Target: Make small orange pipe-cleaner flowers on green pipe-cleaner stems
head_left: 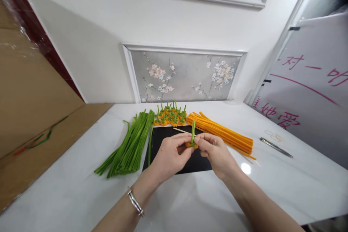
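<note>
Nearly upright, the orange-and-green piece (191,145) points its green stem (193,129) upward. It sits between left hand (172,154) and right hand (216,151), both pinching it with curled fingers, over the black mat (161,141) on the table (179,203).

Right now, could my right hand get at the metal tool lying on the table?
Probably yes: the metal tool lies uncovered, with only the orange bundle partly between. Your right hand is busy at the small orange-and-green piece, though.
</note>
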{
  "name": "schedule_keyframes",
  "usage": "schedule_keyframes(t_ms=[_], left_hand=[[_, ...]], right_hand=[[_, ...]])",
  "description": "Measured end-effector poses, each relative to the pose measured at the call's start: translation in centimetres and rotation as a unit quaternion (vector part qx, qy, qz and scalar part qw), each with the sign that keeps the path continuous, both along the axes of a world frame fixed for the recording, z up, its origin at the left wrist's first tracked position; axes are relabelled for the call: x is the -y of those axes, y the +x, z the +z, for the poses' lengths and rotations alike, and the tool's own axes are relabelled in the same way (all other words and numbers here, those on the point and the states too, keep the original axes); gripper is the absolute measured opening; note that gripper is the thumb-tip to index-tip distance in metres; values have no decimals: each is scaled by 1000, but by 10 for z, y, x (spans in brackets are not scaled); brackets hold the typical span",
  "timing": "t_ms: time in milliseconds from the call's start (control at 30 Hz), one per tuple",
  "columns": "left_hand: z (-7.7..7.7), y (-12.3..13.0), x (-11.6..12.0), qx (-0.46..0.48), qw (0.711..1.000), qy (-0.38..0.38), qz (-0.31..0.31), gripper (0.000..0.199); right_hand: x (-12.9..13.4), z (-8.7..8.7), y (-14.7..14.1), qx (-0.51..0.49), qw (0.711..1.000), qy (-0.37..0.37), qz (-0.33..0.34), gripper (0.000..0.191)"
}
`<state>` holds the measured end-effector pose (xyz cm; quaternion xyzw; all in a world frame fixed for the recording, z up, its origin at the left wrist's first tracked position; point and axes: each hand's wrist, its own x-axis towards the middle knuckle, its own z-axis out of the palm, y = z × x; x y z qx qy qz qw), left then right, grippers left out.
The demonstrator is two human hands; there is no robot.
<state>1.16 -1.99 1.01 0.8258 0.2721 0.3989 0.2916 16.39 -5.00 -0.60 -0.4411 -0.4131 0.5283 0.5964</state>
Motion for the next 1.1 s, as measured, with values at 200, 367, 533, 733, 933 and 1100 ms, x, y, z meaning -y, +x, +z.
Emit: schedule_keyframes(t_ms=[200, 367, 533, 733, 933, 1100], left_hand=[[6, -1, 1, 1, 999, 9, -46, 29], [11, -5, 0, -30, 996, 10, -83, 29], [5, -6, -2, -63, 996, 13, -66, 39], [3, -5, -3, -40, 997, -51, -53, 29], [10, -11, -8, -49, 960, -259, -97, 20], [10, -14, -11, -27, 942, -321, -93, 20]], right_hand=[[0, 4, 7, 72, 997, -6, 16, 25], [-2, 2, 11, 63, 997, -27, 32, 26], [-2, 4, 8, 92, 995, -22, 34, 26], [-1, 6, 9, 197, 979, 40, 27, 21], [-2, -1, 13, 305, 941, 148, 16, 12], [-1, -1, 17, 350, 914, 202, 40, 15]])
